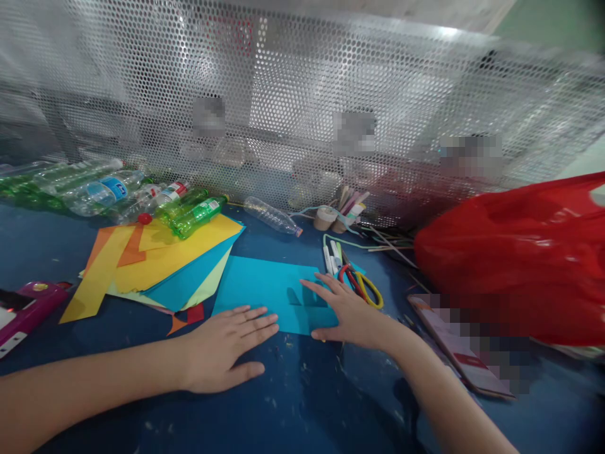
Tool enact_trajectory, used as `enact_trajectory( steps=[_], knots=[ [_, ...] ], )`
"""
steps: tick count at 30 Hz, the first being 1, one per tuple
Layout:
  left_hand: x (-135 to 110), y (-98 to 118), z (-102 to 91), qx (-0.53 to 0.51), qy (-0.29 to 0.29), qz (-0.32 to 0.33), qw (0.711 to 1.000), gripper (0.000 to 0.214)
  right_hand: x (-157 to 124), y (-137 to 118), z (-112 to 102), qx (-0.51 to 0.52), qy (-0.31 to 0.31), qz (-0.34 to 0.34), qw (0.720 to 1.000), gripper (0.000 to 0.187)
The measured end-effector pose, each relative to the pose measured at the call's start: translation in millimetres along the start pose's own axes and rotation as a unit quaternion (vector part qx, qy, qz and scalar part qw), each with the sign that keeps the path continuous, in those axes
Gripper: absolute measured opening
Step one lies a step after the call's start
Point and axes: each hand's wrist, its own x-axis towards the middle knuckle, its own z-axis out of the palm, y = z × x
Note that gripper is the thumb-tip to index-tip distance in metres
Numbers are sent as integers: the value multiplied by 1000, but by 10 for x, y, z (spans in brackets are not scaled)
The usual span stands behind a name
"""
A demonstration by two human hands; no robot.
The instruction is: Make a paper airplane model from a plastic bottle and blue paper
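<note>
A sheet of blue paper (265,284) lies on the dark blue tabletop in front of me. My left hand (227,347) is laid flat, its fingertips over the sheet's lower left edge and the thumb stretched out on the table. Over the right end of the sheet, my right hand (347,315) has its fingers spread, casting a shadow on the paper; whether its fingertips touch I cannot tell. Just beyond that hand lie scissors with red and yellow handles (371,291) and several markers (333,255). Neither hand holds anything.
Left of the sheet is a pile of coloured papers (189,252), with plastic bottles (106,189) behind it. A purple tool (33,309) sits at the far left. Rightward are a phone-like device (460,343) and a red plastic bag (510,258). A perforated metal panel (283,101) stands behind.
</note>
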Motion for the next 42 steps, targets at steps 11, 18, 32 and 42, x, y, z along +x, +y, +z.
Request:
enact_trajectory(
  steps=[11,18,32,42],
  knots=[
    [-4,-24,26,-8,26,14,1000,56,-129,263,-131,-33,2,37,999,98],
    [-4,-24,47,5,38,17,999,57,-86,-126,-187,78,84,-65,991,48],
    [-20,31,-65,11,-20,-29,999,60,188,-307,223,88,74,-105,988,31],
    [-377,89,-289,96,-63,-145,983,71,208,-263,265,105,62,-100,987,32]
  ],
)
